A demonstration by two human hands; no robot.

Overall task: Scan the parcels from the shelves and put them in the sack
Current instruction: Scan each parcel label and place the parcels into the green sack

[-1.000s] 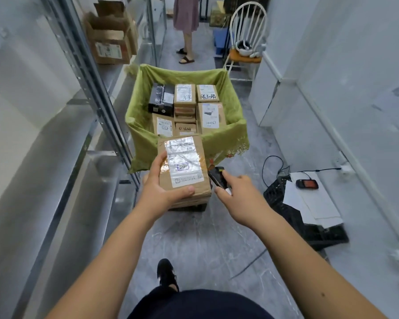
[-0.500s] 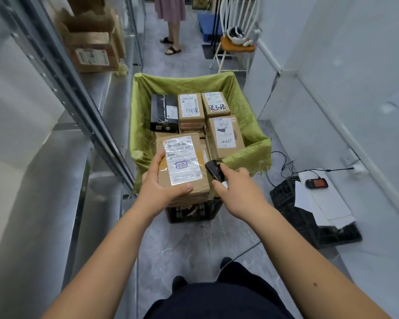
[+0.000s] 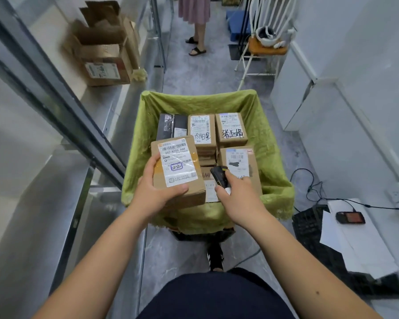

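Left hand (image 3: 156,192) grips a cardboard parcel (image 3: 179,171) from its near left corner, thumb lying across the white shipping label (image 3: 177,163), fingers wrapped underneath. Right hand (image 3: 238,195) is curled round a small black handheld scanner (image 3: 219,178), held just right of the parcel. Both hover over the near end of the green sack (image 3: 265,134), which is lined with labelled boxes, a black package (image 3: 171,127) at its far left corner. Left, an open carton (image 3: 104,54) sits on the metal shelf (image 3: 115,97). Far right, a white chair (image 3: 266,42); near right, a phone (image 3: 350,217) on white paper.
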